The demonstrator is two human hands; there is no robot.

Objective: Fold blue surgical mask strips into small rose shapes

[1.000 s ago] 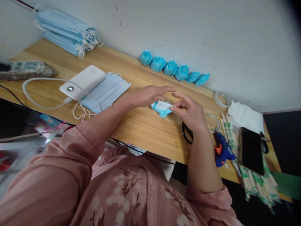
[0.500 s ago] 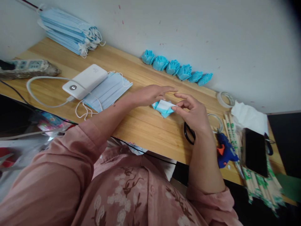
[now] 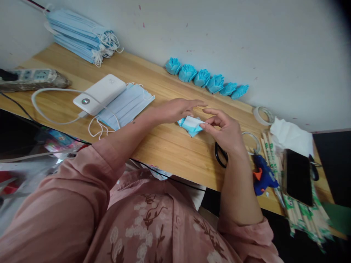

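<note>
A folded piece of blue and white mask fabric (image 3: 193,124) is held just above the wooden table, between my two hands. My right hand (image 3: 223,129) pinches its right edge between thumb and fingers. On its left side my left hand (image 3: 175,110) is closed around it, the index finger stretched out to the right; the palm hides part of the grip. Black scissors handles (image 3: 220,155) lie below my right wrist, partly covered. Behind the hands, several blue fabric flowers (image 3: 202,78) stand in a row along the wall.
A stack of blue face masks (image 3: 75,34) lies at the back left. A white power bank (image 3: 100,94) with a cable rests against loose masks (image 3: 128,102). To the right are tape rolls (image 3: 263,115), a blue glue gun (image 3: 264,175), wrapped chopsticks (image 3: 303,215) and a phone (image 3: 298,177).
Both hands keep nearly the same position on the fabric piece. The view has shifted very slightly, and the power bank's display reads differently.
</note>
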